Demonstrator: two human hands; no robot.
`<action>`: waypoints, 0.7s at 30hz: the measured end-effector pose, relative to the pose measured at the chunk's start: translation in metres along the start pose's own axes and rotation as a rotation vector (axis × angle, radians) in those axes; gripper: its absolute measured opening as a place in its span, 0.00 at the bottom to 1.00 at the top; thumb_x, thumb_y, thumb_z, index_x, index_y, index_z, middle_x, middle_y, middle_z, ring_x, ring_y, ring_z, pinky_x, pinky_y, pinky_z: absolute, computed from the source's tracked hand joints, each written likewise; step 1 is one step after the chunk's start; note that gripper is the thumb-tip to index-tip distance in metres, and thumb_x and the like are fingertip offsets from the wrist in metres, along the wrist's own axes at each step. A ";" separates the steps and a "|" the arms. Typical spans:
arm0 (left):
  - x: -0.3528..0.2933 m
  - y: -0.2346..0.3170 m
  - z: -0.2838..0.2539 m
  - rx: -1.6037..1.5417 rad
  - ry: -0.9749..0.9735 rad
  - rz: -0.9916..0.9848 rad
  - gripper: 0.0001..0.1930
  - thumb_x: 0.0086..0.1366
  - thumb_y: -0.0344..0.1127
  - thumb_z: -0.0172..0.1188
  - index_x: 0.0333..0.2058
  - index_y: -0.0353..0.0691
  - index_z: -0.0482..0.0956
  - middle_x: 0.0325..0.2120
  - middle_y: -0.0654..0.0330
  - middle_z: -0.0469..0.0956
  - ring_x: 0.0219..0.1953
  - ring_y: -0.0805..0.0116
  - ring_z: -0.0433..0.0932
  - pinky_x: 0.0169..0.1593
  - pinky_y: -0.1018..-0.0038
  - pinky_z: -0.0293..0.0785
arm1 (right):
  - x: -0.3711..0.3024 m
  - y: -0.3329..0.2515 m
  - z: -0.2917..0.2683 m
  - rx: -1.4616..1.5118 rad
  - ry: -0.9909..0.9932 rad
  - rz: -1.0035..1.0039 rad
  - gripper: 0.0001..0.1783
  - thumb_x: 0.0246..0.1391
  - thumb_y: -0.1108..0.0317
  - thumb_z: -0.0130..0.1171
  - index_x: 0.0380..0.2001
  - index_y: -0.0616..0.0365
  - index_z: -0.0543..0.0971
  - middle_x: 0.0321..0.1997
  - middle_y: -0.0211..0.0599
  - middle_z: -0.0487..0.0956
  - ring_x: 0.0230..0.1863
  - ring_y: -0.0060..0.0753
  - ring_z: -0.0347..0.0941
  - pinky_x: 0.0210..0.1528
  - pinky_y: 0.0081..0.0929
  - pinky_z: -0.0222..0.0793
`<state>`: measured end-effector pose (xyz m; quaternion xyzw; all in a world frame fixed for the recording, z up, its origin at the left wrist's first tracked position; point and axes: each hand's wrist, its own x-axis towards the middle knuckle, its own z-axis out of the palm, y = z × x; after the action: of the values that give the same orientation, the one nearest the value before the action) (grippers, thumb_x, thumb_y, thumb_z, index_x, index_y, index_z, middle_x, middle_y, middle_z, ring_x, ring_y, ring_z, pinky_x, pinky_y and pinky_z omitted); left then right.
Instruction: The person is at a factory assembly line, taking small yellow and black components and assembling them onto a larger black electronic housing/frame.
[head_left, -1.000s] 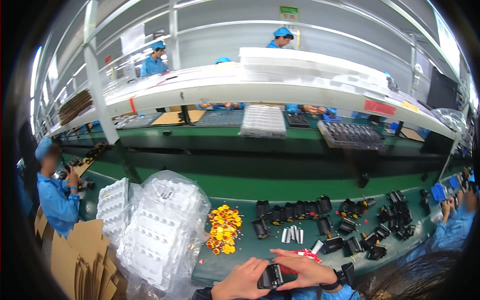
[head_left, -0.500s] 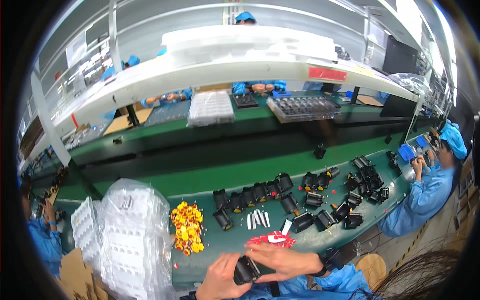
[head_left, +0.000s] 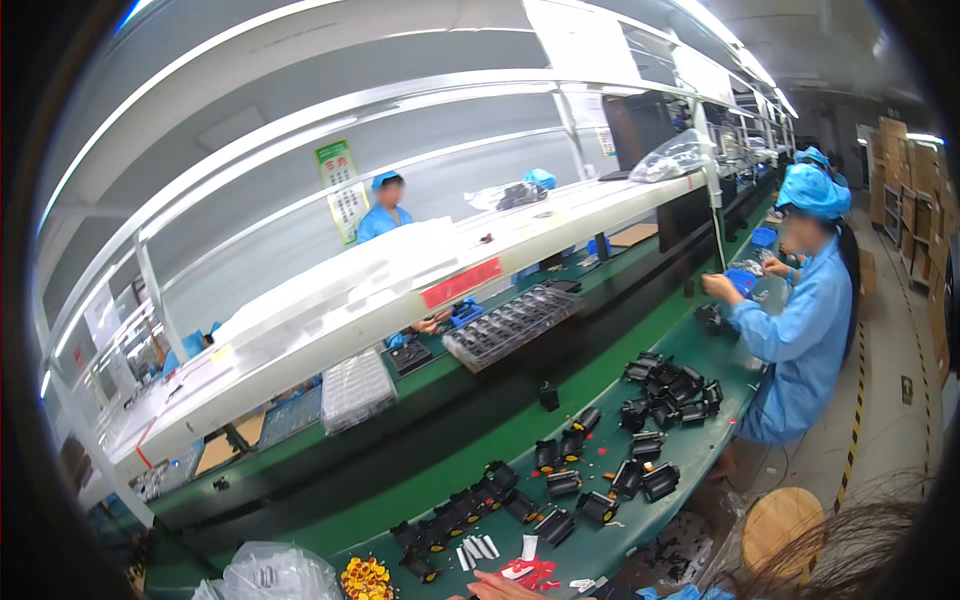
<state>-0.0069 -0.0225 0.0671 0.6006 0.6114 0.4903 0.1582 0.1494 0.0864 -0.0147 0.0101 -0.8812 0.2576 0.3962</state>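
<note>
At the lower edge, part of my right hand shows beside a pile of red-and-white pieces; the picture's edge cuts off its grip. Only a sliver of skin to its left may belong to my left hand, whose fingers are hidden. The black housing held earlier is out of sight. Short white strips lie just beyond my right hand. A heap of small yellow-and-red parts sits to the left. Rows of black housings, several with yellow discs, run across the green bench.
At right a person in a blue smock and cap works by a blue bin. More black housings are bunched near them. Bagged white trays stand at lower left. A white shelf crosses above; a round wooden stool stands right.
The view has swung up and to the right, so the bench sits lower in it. My hands and the black housing between them have mostly slipped below the lower edge.
</note>
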 end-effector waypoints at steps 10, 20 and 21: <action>0.014 -0.002 0.028 -0.173 -0.092 -0.059 0.08 0.69 0.33 0.61 0.43 0.37 0.78 0.33 0.59 0.78 0.35 0.70 0.77 0.39 0.75 0.73 | -0.015 -0.002 -0.022 0.882 0.313 0.157 0.28 0.60 0.62 0.64 0.58 0.66 0.72 0.47 0.42 0.76 0.49 0.38 0.72 0.51 0.35 0.68; 0.021 0.001 0.043 -0.222 -0.127 -0.078 0.07 0.69 0.33 0.62 0.42 0.38 0.78 0.32 0.64 0.78 0.34 0.75 0.75 0.38 0.78 0.72 | -0.010 -0.048 -0.086 0.205 0.515 -0.058 0.13 0.61 0.63 0.60 0.44 0.60 0.79 0.35 0.42 0.79 0.34 0.43 0.74 0.38 0.37 0.69; 0.022 0.003 0.044 -0.218 -0.130 -0.075 0.07 0.69 0.33 0.62 0.42 0.38 0.78 0.32 0.65 0.77 0.34 0.76 0.75 0.38 0.79 0.72 | -0.012 -0.056 -0.093 0.209 0.521 -0.053 0.13 0.61 0.63 0.60 0.44 0.60 0.79 0.35 0.42 0.79 0.34 0.43 0.74 0.38 0.37 0.69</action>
<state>0.0247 0.0144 0.0572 0.5872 0.5650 0.5076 0.2797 0.2345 0.0785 0.0532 0.0075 -0.7176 0.3307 0.6129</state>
